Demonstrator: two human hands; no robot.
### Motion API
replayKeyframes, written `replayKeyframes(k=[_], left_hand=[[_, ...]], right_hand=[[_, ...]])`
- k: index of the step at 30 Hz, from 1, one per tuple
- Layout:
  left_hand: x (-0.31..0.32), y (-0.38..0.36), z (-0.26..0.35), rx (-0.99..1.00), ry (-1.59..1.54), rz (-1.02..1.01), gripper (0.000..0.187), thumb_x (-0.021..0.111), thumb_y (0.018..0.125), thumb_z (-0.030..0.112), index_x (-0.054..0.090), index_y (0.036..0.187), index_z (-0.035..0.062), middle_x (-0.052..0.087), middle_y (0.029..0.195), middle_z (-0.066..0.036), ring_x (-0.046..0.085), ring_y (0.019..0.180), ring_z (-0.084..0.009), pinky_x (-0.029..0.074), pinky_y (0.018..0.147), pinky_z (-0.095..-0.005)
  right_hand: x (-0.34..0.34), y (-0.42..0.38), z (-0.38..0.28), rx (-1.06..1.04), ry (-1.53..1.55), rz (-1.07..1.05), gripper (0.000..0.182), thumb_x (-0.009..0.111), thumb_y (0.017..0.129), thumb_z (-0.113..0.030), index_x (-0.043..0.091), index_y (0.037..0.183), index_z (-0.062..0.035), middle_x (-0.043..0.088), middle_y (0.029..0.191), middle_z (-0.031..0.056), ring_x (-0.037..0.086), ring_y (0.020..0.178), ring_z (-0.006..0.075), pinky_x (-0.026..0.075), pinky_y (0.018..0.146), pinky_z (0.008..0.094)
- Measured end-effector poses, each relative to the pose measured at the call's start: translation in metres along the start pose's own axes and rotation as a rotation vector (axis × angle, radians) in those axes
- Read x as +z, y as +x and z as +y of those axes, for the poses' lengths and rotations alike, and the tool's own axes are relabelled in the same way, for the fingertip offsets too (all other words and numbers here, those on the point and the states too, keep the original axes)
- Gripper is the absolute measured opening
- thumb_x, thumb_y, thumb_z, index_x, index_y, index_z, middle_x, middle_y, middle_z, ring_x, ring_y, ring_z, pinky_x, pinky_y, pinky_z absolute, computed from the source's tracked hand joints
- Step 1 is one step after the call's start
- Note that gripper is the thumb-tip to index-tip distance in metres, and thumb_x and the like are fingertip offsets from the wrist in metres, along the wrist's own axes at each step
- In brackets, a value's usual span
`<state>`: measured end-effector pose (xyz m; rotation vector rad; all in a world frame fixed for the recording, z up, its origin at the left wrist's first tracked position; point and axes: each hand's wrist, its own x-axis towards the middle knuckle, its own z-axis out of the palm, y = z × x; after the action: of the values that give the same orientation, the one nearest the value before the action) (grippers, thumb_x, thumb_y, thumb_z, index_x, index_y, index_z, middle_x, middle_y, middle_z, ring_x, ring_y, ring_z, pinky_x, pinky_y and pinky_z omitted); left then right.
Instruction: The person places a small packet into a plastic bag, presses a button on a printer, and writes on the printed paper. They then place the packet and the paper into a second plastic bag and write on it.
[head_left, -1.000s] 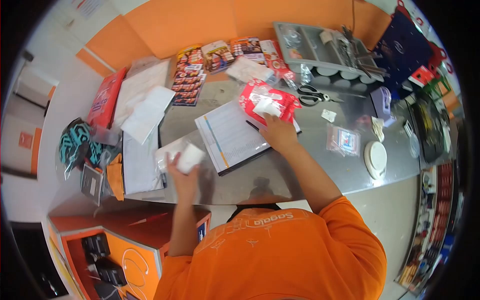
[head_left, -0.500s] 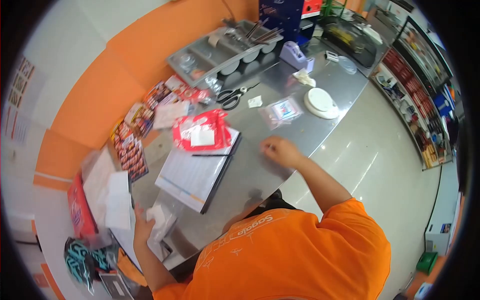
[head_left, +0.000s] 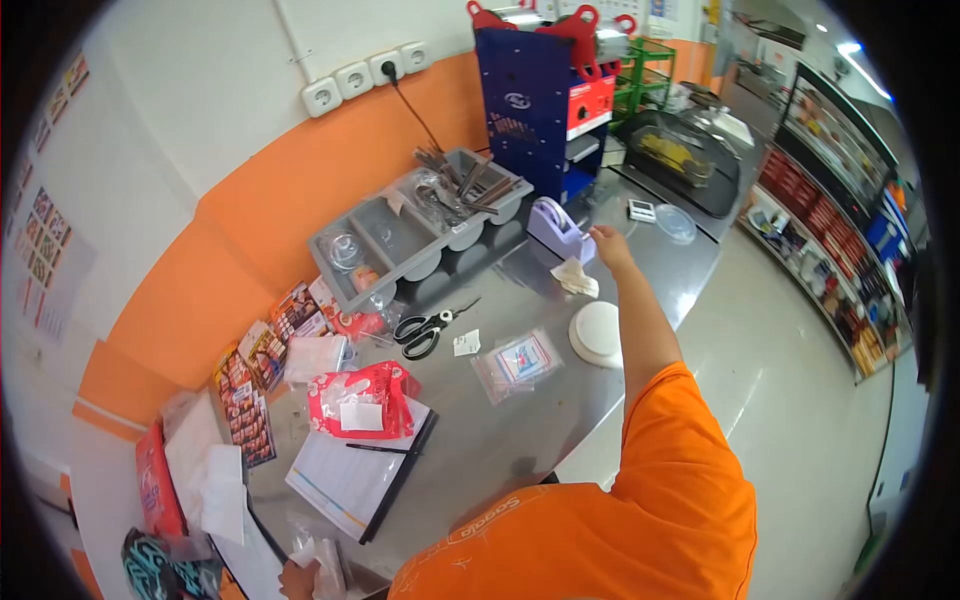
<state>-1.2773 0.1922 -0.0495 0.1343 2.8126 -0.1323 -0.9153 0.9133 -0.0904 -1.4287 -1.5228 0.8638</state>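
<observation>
Tape dispenser (head_left: 558, 230) — behind, right of scissors (head_left: 422, 334) | packet (head_left: 362, 392), pen (head_left: 377, 448) — on papers (head_left: 342, 485)

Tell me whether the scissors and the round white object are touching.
Apart. The head view shows bare tabletop and plastic packets between the scissors and the round white object.

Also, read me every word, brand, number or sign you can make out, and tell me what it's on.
"Sagg", ending unclear: back of the orange shirt.
Oval logo, letters too small: blue cabinet.
White lettering, too blurred: red bag at far left.
Print too small: flyers, clipped sheet, white slip, clear packets, red panel.
No number is readable.
</observation>
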Motion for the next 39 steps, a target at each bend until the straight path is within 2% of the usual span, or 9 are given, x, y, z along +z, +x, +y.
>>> replayKeyframes(k=[3, 9, 21, 23, 25, 29, 33, 36, 39], left_hand=[[0.069, 0.028, -0.056, 0.251, -0.739, -0.104, 0.039, 0.063, 0.076, 0.014, 0.053, 0.110, -0.0007, 0.061, 0.101, -0.011, 0.057, 0.096, -0.0222, 0.044, 0.082, -0.0336], [0.060, -0.089, 0.036, 0.155, -1.583, -0.183, 0.052, 0.054, 0.079, 0.000, 0.034, 0.127, -0.0009, 0.048, 0.121, -0.013, 0.047, 0.109, -0.0250, 0.037, 0.093, -0.0358], [0.068, -0.122, 0.258, 0.660, -0.775, -0.466, 0.076, 0.060, 0.067, -0.001, 0.019, 0.131, 0.0077, 0.048, 0.106, -0.015, 0.053, 0.091, -0.0223, 0.047, 0.077, -0.0295], [0.060, -0.117, 0.275, 0.668, -0.812, -0.510, 0.076, 0.063, 0.064, 0.002, 0.026, 0.130, 0.0071, 0.046, 0.110, -0.018, 0.050, 0.099, -0.0277, 0.044, 0.083, -0.0324], [0.063, -0.110, 0.279, 0.907, -0.563, -0.104, 0.076, 0.065, 0.061, 0.004, 0.030, 0.129, 0.0073, 0.040, 0.116, -0.020, 0.042, 0.109, -0.0331, 0.037, 0.093, -0.0364], [0.060, -0.129, 0.282, 0.706, -0.731, 0.012, 0.074, 0.070, 0.059, 0.007, 0.035, 0.124, 0.0050, 0.036, 0.116, -0.020, 0.040, 0.110, -0.0359, 0.034, 0.095, -0.0375], [0.072, -0.138, 0.270, 0.561, -0.807, 0.014, 0.056, 0.073, 0.061, 0.012, 0.046, 0.110, 0.0021, 0.049, 0.098, -0.013, 0.051, 0.091, -0.0298, 0.043, 0.081, -0.0365], [0.079, -0.143, 0.258, 0.836, -0.647, 0.170, 0.044, 0.072, 0.063, 0.011, 0.056, 0.103, 0.0051, 0.052, 0.093, -0.010, 0.052, 0.091, -0.0294, 0.043, 0.079, -0.0366], [0.074, -0.140, 0.259, 0.944, -0.644, 0.186, 0.036, 0.071, 0.065, 0.011, 0.063, 0.100, 0.0118, 0.052, 0.099, -0.009, 0.052, 0.092, -0.0289, 0.043, 0.079, -0.0362]], right_hand=[[0.030, 0.059, 0.041, -0.080, -0.158, -0.151, 0.039, 0.056, 0.081, -0.035, 0.063, 0.098, -0.0016, 0.063, 0.100, 0.0162, 0.060, 0.093, 0.0268, 0.044, 0.082, 0.0346], [0.022, 0.051, 0.006, 0.297, 0.017, -0.393, 0.035, 0.055, 0.082, -0.037, 0.059, 0.095, -0.0051, 0.059, 0.094, 0.0102, 0.056, 0.092, 0.0298, 0.050, 0.066, 0.0487], [0.003, 0.010, 0.054, 0.198, 0.409, -0.291, 0.018, 0.055, 0.087, -0.027, 0.054, 0.081, -0.0104, 0.053, 0.076, -0.0003, 0.048, 0.070, 0.0096, 0.042, 0.059, 0.0251], [0.005, 0.017, 0.060, 0.188, 0.620, -0.507, 0.016, 0.055, 0.087, -0.023, 0.054, 0.081, -0.0089, 0.050, 0.066, -0.0016, 0.046, 0.058, 0.0072, 0.040, 0.055, 0.0212], [0.006, 0.020, 0.074, 0.159, 0.537, -0.487, 0.015, 0.054, 0.088, -0.022, 0.054, 0.081, -0.0079, 0.046, 0.059, -0.0028, 0.043, 0.051, 0.0062, 0.039, 0.051, 0.0203], [-0.008, 0.011, 0.075, 0.122, 0.377, -0.479, 0.019, 0.057, 0.085, -0.021, 0.055, 0.072, -0.0068, 0.048, 0.058, -0.0019, 0.043, 0.049, 0.0064, 0.036, 0.045, 0.0212], [-0.033, -0.044, 0.031, -0.111, 0.016, -0.655, 0.015, 0.055, 0.085, -0.017, 0.059, 0.082, -0.0032, 0.053, 0.062, 0.0011, 0.046, 0.054, 0.0070, 0.038, 0.050, 0.0217], [-0.023, -0.130, -0.034, -0.299, 0.002, -0.935, 0.018, 0.053, 0.087, -0.014, 0.060, 0.097, -0.0001, 0.057, 0.075, 0.0036, 0.051, 0.067, 0.0106, 0.043, 0.063, 0.0242], [-0.001, -0.196, -0.076, -0.395, -0.139, -1.442, 0.044, 0.051, 0.086, -0.008, 0.038, 0.128, -0.0118, 0.057, 0.081, 0.0100, 0.053, 0.073, 0.0201, 0.043, 0.071, 0.0308]])
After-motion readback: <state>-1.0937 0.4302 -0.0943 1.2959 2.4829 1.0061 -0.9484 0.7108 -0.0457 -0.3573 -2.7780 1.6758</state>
